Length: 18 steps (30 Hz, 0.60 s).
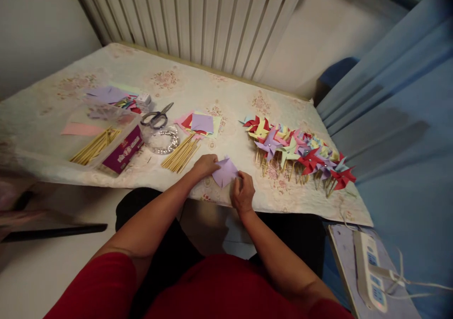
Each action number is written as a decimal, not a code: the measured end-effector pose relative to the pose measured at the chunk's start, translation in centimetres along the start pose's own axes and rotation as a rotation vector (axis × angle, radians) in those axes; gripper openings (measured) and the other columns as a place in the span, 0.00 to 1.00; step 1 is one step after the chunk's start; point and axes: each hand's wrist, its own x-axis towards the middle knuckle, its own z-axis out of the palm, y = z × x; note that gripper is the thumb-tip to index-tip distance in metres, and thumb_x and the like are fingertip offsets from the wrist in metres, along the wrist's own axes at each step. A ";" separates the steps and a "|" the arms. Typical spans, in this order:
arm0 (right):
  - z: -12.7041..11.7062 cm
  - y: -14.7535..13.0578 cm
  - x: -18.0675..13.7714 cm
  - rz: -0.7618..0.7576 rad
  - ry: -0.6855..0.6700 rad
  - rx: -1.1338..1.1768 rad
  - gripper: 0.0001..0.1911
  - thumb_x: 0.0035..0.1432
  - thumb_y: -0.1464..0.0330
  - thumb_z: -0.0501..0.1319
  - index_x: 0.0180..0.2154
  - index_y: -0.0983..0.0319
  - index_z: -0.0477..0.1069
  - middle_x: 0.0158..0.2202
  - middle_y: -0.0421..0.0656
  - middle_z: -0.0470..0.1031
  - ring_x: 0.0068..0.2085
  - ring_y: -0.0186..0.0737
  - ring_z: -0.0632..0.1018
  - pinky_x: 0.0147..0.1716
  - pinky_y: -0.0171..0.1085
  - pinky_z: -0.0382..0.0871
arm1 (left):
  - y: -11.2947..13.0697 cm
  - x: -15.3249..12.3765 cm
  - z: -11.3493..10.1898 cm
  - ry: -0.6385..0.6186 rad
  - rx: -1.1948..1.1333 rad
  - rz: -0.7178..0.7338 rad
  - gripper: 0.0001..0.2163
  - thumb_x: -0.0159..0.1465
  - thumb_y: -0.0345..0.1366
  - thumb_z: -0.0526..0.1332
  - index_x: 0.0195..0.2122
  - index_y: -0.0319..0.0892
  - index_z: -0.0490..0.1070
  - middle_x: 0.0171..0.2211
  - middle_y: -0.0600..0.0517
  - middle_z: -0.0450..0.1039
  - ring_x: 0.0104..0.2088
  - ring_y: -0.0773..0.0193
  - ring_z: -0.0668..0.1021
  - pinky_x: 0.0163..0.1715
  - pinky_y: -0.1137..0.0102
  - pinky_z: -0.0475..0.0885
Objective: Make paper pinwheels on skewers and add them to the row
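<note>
A square of purple paper (225, 172) with slits cut in from its corners is held over the table's front edge. My left hand (206, 166) is closed on its left corner, thumb on top. At the opposite corner, my right hand (243, 191) has curled fingers, with thumb and forefinger pinching the paper's edge. Just behind my left hand lies a bundle of thin wooden sticks (181, 154). A stack of coloured paper squares (202, 123) with a purple one on top rests behind the sticks.
Finished paper pinwheels (290, 151) on sticks lie in rows at the right. Scissors (155, 119) rest by a clear round dish (163, 139) of shiny pins. At the left stands a clear plastic box (122, 151) with sticks. A power strip (370, 272) sits at lower right.
</note>
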 end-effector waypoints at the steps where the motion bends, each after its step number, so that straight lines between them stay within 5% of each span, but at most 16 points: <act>1: 0.0 0.0 0.0 0.000 0.006 -0.007 0.15 0.67 0.66 0.50 0.50 0.62 0.68 0.44 0.52 0.74 0.47 0.47 0.75 0.48 0.50 0.72 | -0.3 0.3 -0.1 0.012 -0.104 0.004 0.05 0.53 0.36 0.63 0.26 0.42 0.68 0.26 0.53 0.70 0.32 0.60 0.74 0.33 0.69 0.66; 5: 0.2 0.1 -0.2 0.009 -0.002 -0.012 0.15 0.66 0.66 0.51 0.51 0.62 0.68 0.43 0.51 0.74 0.45 0.47 0.75 0.47 0.48 0.73 | -1.1 1.1 -0.1 0.014 -0.665 -0.048 0.06 0.54 0.36 0.62 0.29 0.41 0.67 0.24 0.56 0.68 0.27 0.65 0.72 0.28 0.71 0.67; 8: 0.3 0.0 -0.3 0.016 -0.015 -0.014 0.15 0.66 0.67 0.52 0.51 0.62 0.69 0.43 0.51 0.74 0.44 0.46 0.76 0.45 0.48 0.74 | -1.6 1.6 0.1 -0.030 -1.022 -0.081 0.09 0.54 0.35 0.62 0.37 0.40 0.69 0.31 0.53 0.74 0.31 0.64 0.76 0.31 0.70 0.71; 13: 0.5 -0.2 0.0 0.035 -0.038 -0.011 0.13 0.65 0.68 0.54 0.49 0.62 0.70 0.42 0.49 0.75 0.42 0.44 0.77 0.44 0.45 0.74 | -1.9 2.3 0.1 -0.155 -1.277 0.014 0.18 0.56 0.36 0.65 0.47 0.42 0.70 0.44 0.48 0.76 0.41 0.62 0.79 0.36 0.70 0.74; 18: 0.7 -0.5 0.6 0.128 0.009 0.035 0.12 0.64 0.66 0.55 0.46 0.62 0.72 0.40 0.48 0.78 0.40 0.43 0.79 0.42 0.44 0.75 | -1.2 2.2 0.0 -0.189 -1.513 0.022 0.17 0.56 0.32 0.66 0.47 0.40 0.70 0.46 0.47 0.76 0.40 0.65 0.78 0.36 0.73 0.75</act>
